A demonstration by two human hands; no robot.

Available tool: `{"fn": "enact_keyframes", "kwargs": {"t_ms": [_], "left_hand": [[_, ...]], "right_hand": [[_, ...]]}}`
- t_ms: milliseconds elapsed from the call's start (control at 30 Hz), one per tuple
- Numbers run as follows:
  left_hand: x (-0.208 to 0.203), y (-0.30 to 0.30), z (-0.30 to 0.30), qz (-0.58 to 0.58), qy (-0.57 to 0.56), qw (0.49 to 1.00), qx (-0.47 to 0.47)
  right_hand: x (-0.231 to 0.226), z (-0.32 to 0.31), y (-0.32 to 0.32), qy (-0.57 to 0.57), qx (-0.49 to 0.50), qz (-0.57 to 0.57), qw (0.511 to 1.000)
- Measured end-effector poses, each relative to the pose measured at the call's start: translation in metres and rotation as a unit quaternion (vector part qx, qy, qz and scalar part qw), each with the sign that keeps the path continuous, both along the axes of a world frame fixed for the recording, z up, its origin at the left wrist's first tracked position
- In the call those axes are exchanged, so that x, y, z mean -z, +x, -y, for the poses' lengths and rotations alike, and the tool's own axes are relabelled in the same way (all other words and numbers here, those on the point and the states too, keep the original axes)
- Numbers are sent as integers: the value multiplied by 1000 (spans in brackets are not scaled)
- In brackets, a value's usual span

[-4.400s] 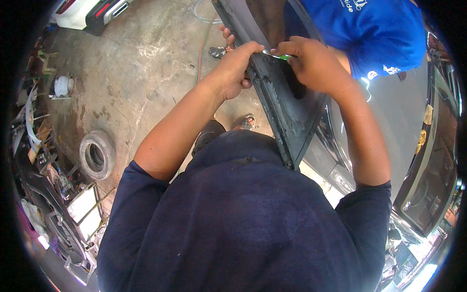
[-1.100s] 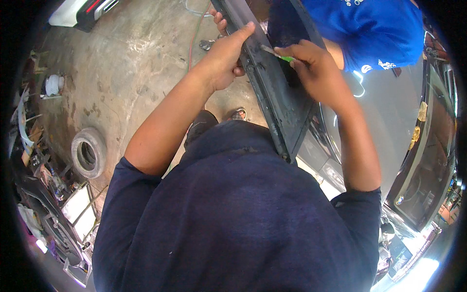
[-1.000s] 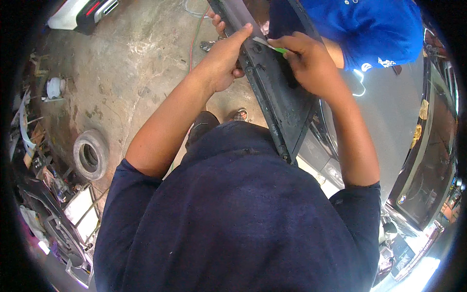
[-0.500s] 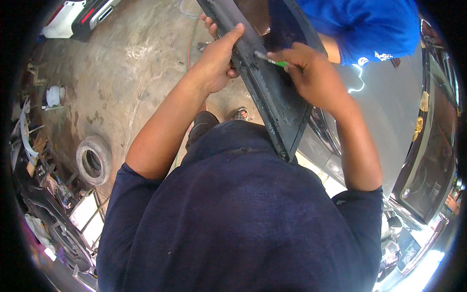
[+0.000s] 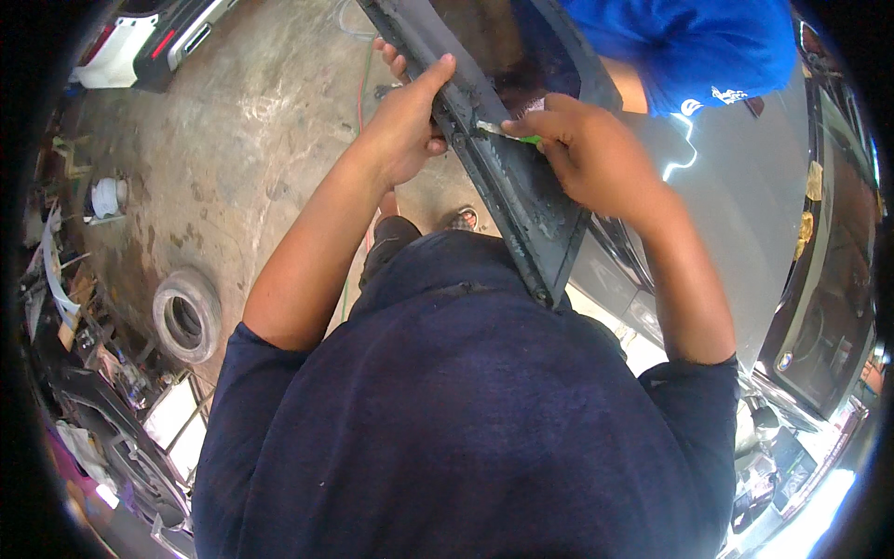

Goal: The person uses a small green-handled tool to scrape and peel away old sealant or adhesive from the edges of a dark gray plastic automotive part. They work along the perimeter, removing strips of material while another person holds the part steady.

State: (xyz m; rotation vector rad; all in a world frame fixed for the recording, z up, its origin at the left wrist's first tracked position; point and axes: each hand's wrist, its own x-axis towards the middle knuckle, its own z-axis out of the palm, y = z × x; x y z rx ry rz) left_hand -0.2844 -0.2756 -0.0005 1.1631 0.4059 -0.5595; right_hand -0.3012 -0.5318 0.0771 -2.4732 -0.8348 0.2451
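A long black framed glass panel, narrowing to a point near my waist, slants across in front of me. My left hand grips its left edge, thumb on the upper face and fingers curled round the side and underneath. In my right hand is a thin green-handled knife, pinched between thumb and fingers. Its pale blade touches or lies just over the frame strip beside the dark glass. Grey scraped streaks run along that strip. The panel's far end goes out of view at the top.
A person in a blue shirt is close by at the upper right, beside a grey car panel. On the concrete floor to the left lies a tyre. Scrap parts crowd the left edge. A white vehicle part stands at the upper left.
My right hand and the knife have shifted slightly down and left along the frame strip. The panel and my left hand have moved slightly left in view.
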Motion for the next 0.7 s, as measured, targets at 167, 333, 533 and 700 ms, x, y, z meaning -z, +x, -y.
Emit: {"fn": "enact_keyframes", "kwargs": {"t_ms": [167,333,533,700], "left_hand": [[-47,-17,-27,158,429,881,119],[-64,-25,-14,532,666,518,68],[-51,-78,18,594,456,578,325],[-83,-61,-2,546,325,664,394]], "right_hand": [[-3,20,-17,113,33,-75,990],[-1,31,-32,199,124,-107,966],[4,49,-43,253,249,-155,922],[11,56,-48,267,305,-164,899]]}}
